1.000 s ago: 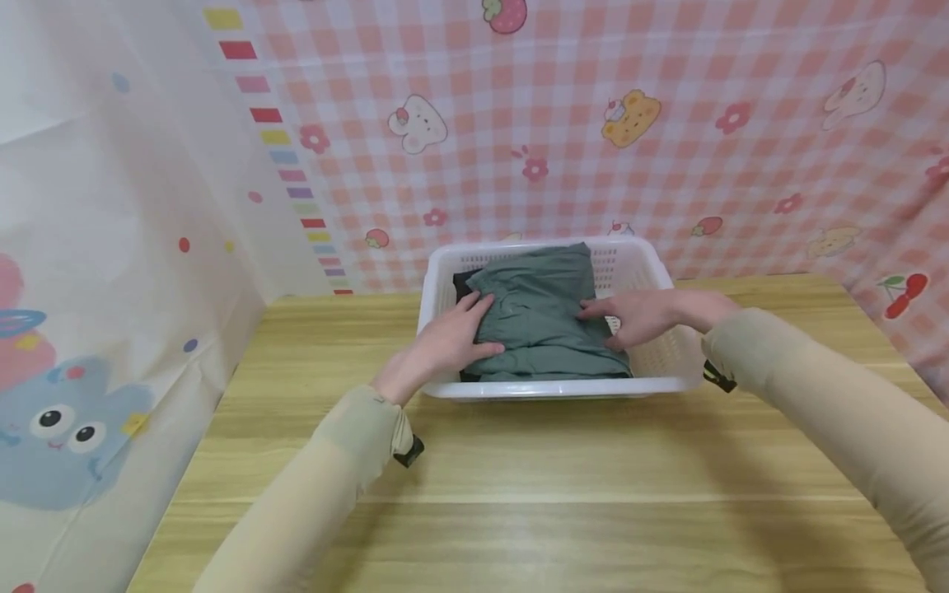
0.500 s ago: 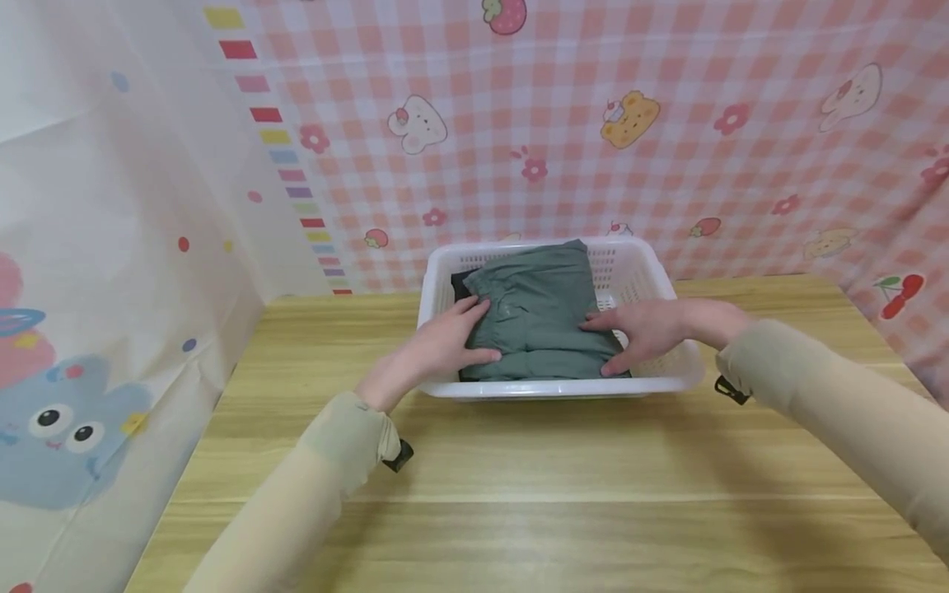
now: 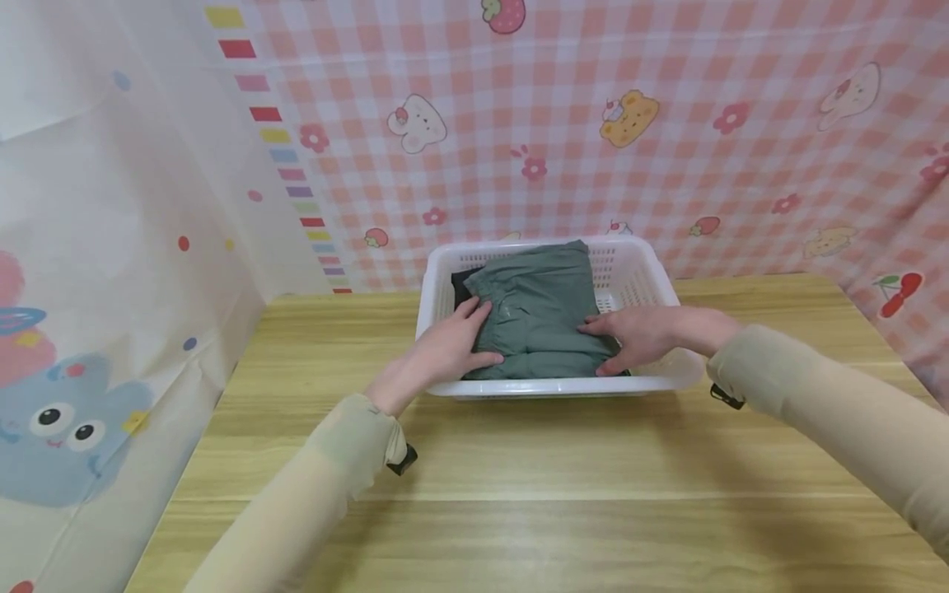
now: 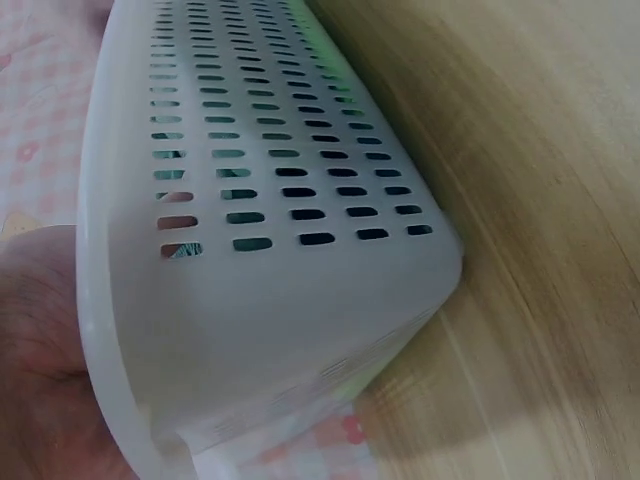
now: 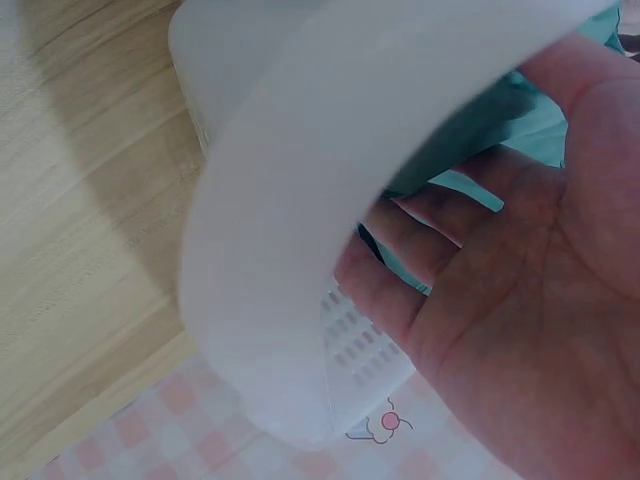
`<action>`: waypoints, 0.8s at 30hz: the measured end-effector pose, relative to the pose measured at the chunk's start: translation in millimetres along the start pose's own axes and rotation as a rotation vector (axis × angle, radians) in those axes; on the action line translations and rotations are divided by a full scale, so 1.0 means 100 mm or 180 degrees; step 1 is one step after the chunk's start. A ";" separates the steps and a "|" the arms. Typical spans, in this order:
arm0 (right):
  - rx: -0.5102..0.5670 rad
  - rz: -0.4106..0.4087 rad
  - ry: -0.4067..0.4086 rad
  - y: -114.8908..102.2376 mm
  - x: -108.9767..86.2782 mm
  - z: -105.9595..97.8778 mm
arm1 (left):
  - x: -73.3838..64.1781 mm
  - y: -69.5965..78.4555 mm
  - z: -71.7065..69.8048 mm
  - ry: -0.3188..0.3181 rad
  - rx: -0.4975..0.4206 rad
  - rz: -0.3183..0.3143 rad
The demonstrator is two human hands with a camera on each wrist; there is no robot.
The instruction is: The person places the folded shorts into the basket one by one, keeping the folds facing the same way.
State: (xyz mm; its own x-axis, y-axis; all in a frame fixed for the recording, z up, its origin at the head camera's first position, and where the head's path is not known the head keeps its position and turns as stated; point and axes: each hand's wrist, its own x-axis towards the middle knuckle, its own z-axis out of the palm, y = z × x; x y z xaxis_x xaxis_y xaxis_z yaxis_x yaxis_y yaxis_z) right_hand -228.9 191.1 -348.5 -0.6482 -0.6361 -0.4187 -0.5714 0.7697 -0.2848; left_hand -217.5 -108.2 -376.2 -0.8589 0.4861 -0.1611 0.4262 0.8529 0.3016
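Note:
A folded dark green garment (image 3: 552,305) with a gathered band at its left lies in a white plastic basket (image 3: 534,387). My left hand (image 3: 448,342) reaches over the near left corner, its spread fingers and thumb resting on the garment's left edge. At the opposite edge, my right hand (image 3: 641,333) touches the cloth with forefinger and thumb apart. In the right wrist view the other fingers (image 5: 400,235) of that hand extend down inside the basket beside the green cloth. The left wrist view has the basket wall hiding most of the left hand (image 4: 40,350).
A black cloth (image 3: 461,287) shows beneath the garment's left side. The basket stands at the back of a wooden table (image 3: 519,494), close to a pink checked curtain (image 3: 534,123). A white printed sheet (image 3: 111,247) hangs on the left.
My right hand has shifted slightly toward the near rim, its thumb now lower on the garment's right edge. The left hand has moved only slightly. The basket stays in place.

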 end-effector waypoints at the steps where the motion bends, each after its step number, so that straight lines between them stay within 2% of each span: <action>1: -0.0024 0.0000 0.0012 0.00 0.00 0.00 | 0.01 0.00 0.01 0.0014 0.0016 -0.0003; 8: -0.0016 0.0116 -0.0015 -0.02 -0.01 0.02 | 0.02 0.00 0.05 0.0116 0.0012 0.0001; 12: 0.0068 0.0125 0.0100 -0.01 -0.09 0.04 | -0.03 -0.02 0.05 0.0196 -0.0085 0.0026; 17: 0.0182 0.0115 0.0465 0.03 -0.23 0.11 | -0.13 -0.03 0.06 0.0352 -0.0209 0.0090; 24: 0.0085 0.0285 0.1105 0.04 -0.47 0.27 | -0.33 -0.07 0.09 0.0679 -0.0381 0.0156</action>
